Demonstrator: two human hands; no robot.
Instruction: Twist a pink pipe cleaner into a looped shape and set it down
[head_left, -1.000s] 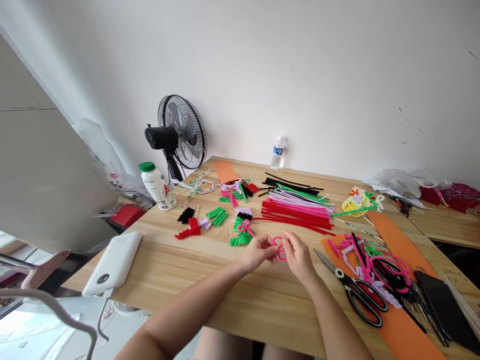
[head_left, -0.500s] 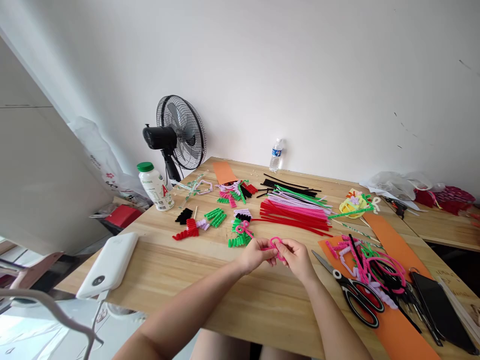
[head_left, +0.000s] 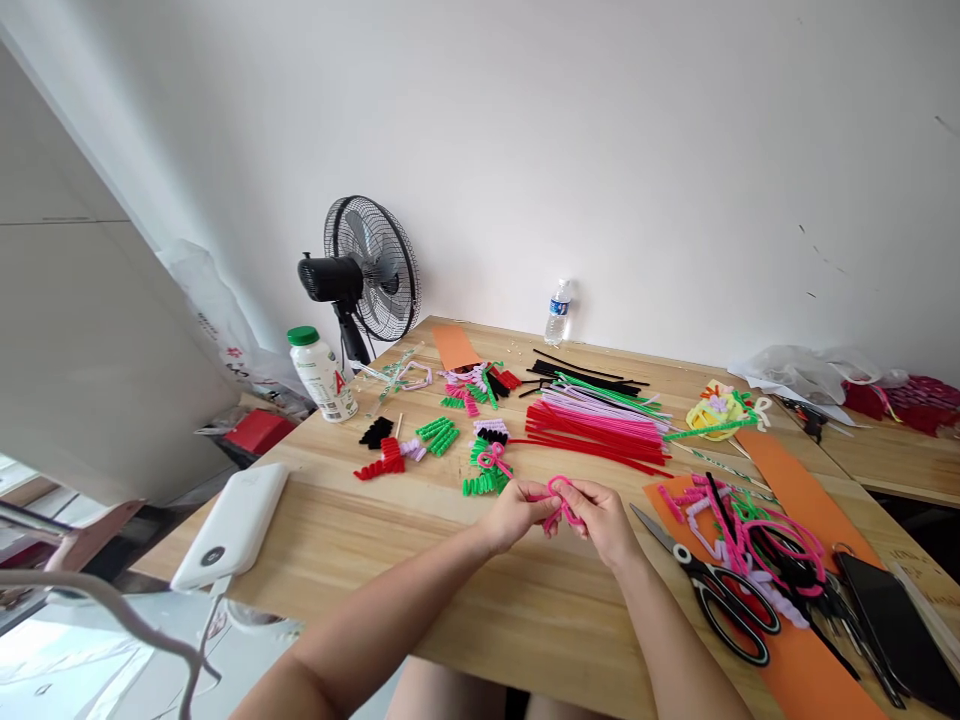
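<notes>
Between my two hands is a pink pipe cleaner (head_left: 559, 486) bent into loops, held just above the front of the wooden table (head_left: 360, 560). My left hand (head_left: 517, 515) pinches it from the left, and my right hand (head_left: 600, 512) pinches it from the right, fingertips close together. Another looped pink shape (head_left: 493, 458) shows just beyond my left hand, over coiled green pipe cleaners (head_left: 484, 484); whether it joins the held piece I cannot tell. Farther back lies a bundle of straight red pipe cleaners (head_left: 592, 436), beside pink, lilac, green and black ones.
Scissors (head_left: 720, 590) lie right of my right arm among pipe-cleaner scraps, orange paper (head_left: 814, 660) and a phone (head_left: 892, 630). On the left are a white power bank (head_left: 231, 525), a green-capped bottle (head_left: 322, 375) and a fan (head_left: 371, 270). A water bottle (head_left: 558, 312) stands by the wall.
The whole view has shifted slightly, so things appear a little farther right. Both hands still pinch the pink pipe cleaner; its loops have changed shape a little between the fingers.
</notes>
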